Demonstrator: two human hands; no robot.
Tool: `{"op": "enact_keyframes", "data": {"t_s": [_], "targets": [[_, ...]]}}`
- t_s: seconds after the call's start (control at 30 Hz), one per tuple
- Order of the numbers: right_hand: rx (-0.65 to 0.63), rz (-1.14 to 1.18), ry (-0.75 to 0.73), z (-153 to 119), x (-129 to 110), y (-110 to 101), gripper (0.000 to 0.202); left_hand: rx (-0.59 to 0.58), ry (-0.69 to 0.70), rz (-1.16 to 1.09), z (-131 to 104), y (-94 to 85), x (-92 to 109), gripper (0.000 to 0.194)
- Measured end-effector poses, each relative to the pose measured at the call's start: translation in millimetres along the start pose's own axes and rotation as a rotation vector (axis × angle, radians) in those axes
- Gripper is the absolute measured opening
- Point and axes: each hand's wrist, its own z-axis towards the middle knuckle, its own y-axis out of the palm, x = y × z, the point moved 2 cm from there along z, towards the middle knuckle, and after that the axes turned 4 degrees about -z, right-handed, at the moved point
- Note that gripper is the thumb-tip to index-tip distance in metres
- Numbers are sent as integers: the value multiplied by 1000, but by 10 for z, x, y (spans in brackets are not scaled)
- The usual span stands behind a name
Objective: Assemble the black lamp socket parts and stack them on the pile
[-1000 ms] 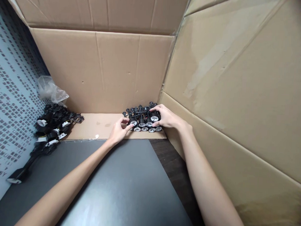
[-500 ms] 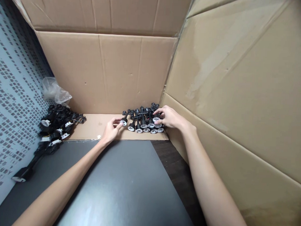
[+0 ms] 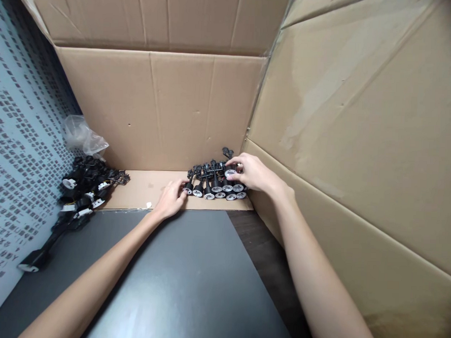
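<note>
Small black parts with flared ends and white round faces lie in a stacked row [image 3: 209, 193] on the cardboard strip. My left hand [image 3: 170, 197] is at the row's left end, thumb and fingers around the leftmost black part [image 3: 188, 188], which rests on the cardboard. At the upper right of the row, my right hand [image 3: 252, 172] pinches another black part [image 3: 231, 172] by its flared end, just above the stack. Its thin black end sticks up behind. The fingertips partly cover both pieces.
A loose pile of similar black parts [image 3: 86, 184] lies at the left, beside a clear plastic bag [image 3: 86, 137]. Tall cardboard walls [image 3: 198, 109] stand behind and at the right. A dark grey mat [image 3: 170, 275] covers the table in front.
My left hand has moved slightly right and down, bringing its black part against the row's left end. My right hand has shifted slightly left, lifting its part a little.
</note>
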Motion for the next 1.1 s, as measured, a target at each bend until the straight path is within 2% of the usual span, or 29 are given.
{"op": "enact_keyframes", "data": {"t_s": [0.17, 0.3, 0.57, 0.73, 0.97, 1.1], "targets": [[-12, 30, -178, 17, -503, 113, 31, 5, 39, 59, 14, 20, 7, 35], [-92, -83, -210, -4, -696, 270, 32, -13, 15, 23, 18, 41, 28, 39], [-142, -195, -168, -71, -729, 379, 32, -32, 3, 47, 3, 80, 71, 48], [-221, -233, -175, -88, -776, 464, 36, -53, 14, 97, -10, 91, 103, 51], [-229, -345, -169, -110, -768, 546, 45, -51, 9, 109, -13, 126, 95, 56], [-181, -387, -218, -91, -737, 601, 44, -48, -8, 102, -17, 133, 102, 55]]}}
